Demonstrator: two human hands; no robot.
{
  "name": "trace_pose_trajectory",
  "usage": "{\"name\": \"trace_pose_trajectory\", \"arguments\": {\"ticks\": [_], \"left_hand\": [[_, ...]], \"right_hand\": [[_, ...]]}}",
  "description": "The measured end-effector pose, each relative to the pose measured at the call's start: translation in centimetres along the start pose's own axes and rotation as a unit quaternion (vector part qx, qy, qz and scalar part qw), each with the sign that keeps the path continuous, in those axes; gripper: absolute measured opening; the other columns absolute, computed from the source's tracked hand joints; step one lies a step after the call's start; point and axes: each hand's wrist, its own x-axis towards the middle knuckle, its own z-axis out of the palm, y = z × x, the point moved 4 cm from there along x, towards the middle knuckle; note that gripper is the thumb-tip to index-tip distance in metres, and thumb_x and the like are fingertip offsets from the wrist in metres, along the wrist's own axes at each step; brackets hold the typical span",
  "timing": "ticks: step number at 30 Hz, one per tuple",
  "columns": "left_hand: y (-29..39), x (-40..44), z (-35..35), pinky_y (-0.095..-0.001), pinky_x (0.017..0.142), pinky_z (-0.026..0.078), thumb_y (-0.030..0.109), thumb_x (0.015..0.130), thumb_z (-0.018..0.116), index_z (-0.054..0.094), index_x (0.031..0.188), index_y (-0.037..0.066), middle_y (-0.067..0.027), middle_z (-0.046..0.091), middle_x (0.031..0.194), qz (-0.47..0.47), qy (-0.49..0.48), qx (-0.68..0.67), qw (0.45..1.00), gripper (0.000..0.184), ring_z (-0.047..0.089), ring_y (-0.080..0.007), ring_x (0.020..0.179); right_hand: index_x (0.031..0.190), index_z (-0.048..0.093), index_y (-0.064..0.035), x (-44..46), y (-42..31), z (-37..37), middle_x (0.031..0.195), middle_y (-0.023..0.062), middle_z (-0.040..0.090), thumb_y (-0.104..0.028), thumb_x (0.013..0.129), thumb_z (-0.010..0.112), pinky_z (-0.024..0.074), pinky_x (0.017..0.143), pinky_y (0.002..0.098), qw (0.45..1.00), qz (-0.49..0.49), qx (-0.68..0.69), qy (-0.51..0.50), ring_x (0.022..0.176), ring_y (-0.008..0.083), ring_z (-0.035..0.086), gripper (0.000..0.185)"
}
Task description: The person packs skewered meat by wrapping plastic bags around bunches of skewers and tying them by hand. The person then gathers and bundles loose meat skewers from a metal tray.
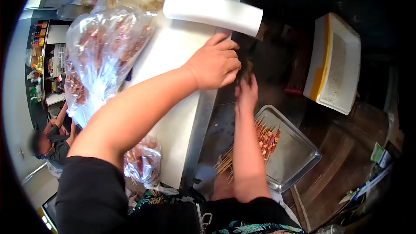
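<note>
Close to the table's metal edge, my left hand (pixel 219 63) is closed, its fingers curled in. It is just below a white plastic roll (pixel 212 12), and whatever its fingers hold is hidden. My right hand (pixel 247 93) is lower and slightly to the right, past that edge. Its fingers look bent together near a dark, blurred patch, and I cannot make out what they hold. Below my right hand, partly behind the forearm, meat skewers (pixel 268 141) with thin wooden sticks lie on a metal tray (pixel 292 167).
Large clear bags of skewered meat (pixel 106 45) are on the pale table (pixel 173 117), with a smaller bag (pixel 143 160) nearer me. A white foam box (pixel 340 69) with yellow tape stands at right. Another person (pixel 54 141) is at far left, by stocked shelves (pixel 39 60).
</note>
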Motion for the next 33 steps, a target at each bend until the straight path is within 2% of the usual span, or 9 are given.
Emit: {"name": "trace_pose_trajectory", "arguments": {"ticks": [3, 4, 5, 7, 9, 13, 18, 23, 33], "left_hand": [[0.1, -0.3, -0.1, -0.0451, 0.104, 0.031, 0.015, 0.072, 0.061, 0.063, 0.089, 0.011, -0.0053, 0.061, 0.101, 0.017, 0.098, -0.004, 0.995, 0.018, 0.051, -0.0234, 0.108], [0.3, -0.5, -0.2, -0.0462, 0.107, 0.026, 0.019, 0.074, 0.062, 0.059, 0.106, 0.009, -0.0128, 0.053, 0.121, 0.004, 0.075, 0.027, 0.997, 0.034, 0.045, -0.0277, 0.118], [0.9, -0.7, 0.0, -0.0462, 0.107, 0.026, 0.019, 0.074, 0.062, 0.059, 0.106, 0.009, -0.0128, 0.053, 0.121, 0.009, 0.088, 0.027, 0.996, 0.034, 0.045, -0.0277, 0.118], [1.4, -2.9, 0.2, -0.0469, 0.111, 0.018, 0.028, 0.077, 0.060, 0.046, 0.127, 0.008, -0.0193, 0.037, 0.137, -0.205, 0.139, 0.083, 0.965, 0.055, 0.032, -0.0328, 0.130], [2.9, -5.5, 0.2, -0.0467, 0.113, 0.011, 0.037, 0.080, 0.058, 0.032, 0.139, 0.008, -0.0218, 0.021, 0.146, -0.239, 0.065, 0.082, 0.965, 0.070, 0.018, -0.0344, 0.138], [5.4, -8.9, 0.9, -0.0469, 0.113, 0.008, 0.042, 0.082, 0.055, 0.028, 0.142, 0.008, -0.0202, 0.016, 0.149, -0.230, 0.023, 0.046, 0.972, 0.073, 0.012, -0.0325, 0.140], [5.9, -10.1, 1.2, -0.0450, 0.112, 0.017, 0.031, 0.079, 0.061, 0.043, 0.130, 0.006, -0.0185, 0.032, 0.142, -0.206, 0.092, 0.013, 0.974, 0.059, 0.026, -0.0322, 0.135], [5.9, -10.1, 0.8, -0.0444, 0.110, 0.024, 0.023, 0.075, 0.064, 0.053, 0.118, 0.008, -0.0185, 0.038, 0.137, -0.188, 0.145, -0.012, 0.971, 0.047, 0.034, -0.0330, 0.130], [5.7, -9.8, 0.2, -0.0451, 0.109, 0.026, 0.020, 0.071, 0.066, 0.059, 0.109, 0.013, -0.0167, 0.039, 0.137, -0.200, 0.139, -0.036, 0.969, 0.039, 0.035, -0.0326, 0.129]], "right_hand": [[0.138, 0.032, 0.0001, -6.8, -2.3, -2.7, 0.097, 0.0061, 0.058, -0.005, 0.089, 0.056, 0.0410, 0.054, 0.0195, 0.993, -0.106, -0.050, 0.005, 0.068, 0.0086, 0.050, 0.055], [0.139, 0.030, -0.0002, -8.6, -3.9, -3.3, 0.100, 0.0063, 0.059, -0.005, 0.089, 0.057, 0.0427, 0.057, 0.0196, 0.989, -0.132, -0.066, 0.016, 0.070, 0.0089, 0.052, 0.057], [0.138, 0.034, -0.0013, -9.9, -6.0, -3.6, 0.101, 0.0059, 0.060, -0.004, 0.088, 0.058, 0.0426, 0.058, 0.0190, 0.983, -0.165, -0.080, 0.025, 0.072, 0.0079, 0.052, 0.056], [0.136, 0.040, -0.0022, -11.2, -11.3, -3.7, 0.102, 0.0050, 0.060, -0.007, 0.088, 0.059, 0.0429, 0.060, 0.0185, 0.944, -0.236, -0.230, 0.022, 0.072, 0.0071, 0.053, 0.052], [0.134, 0.043, -0.0013, -10.9, -16.6, -2.6, 0.108, 0.0039, 0.059, -0.006, 0.088, 0.057, 0.0427, 0.063, 0.0190, 0.880, -0.323, -0.348, -0.017, 0.077, 0.0059, 0.053, 0.048], [0.131, 0.048, -0.0014, -11.7, -24.0, 2.5, 0.109, 0.0019, 0.060, -0.007, 0.087, 0.059, 0.0421, 0.066, 0.0196, 0.885, -0.273, -0.336, -0.172, 0.083, 0.0061, 0.053, 0.045], [0.125, 0.055, -0.0056, -11.2, -23.3, 3.9, 0.095, -0.0017, 0.061, -0.008, 0.084, 0.062, 0.0414, 0.061, 0.0189, 0.833, -0.126, -0.466, -0.272, 0.074, 0.0041, 0.051, 0.042], [0.122, 0.058, -0.0045, -9.0, -18.5, 5.6, 0.086, -0.0027, 0.060, -0.010, 0.082, 0.066, 0.0423, 0.058, 0.0207, 0.814, -0.061, -0.508, -0.275, 0.065, 0.0050, 0.049, 0.041], [0.109, 0.055, 0.0077, -6.4, -12.9, 10.8, 0.081, 0.0070, 0.061, -0.008, 0.081, 0.066, 0.0488, 0.048, 0.0236, 0.915, -0.029, -0.361, -0.178, 0.061, 0.0103, 0.056, 0.034]]}}
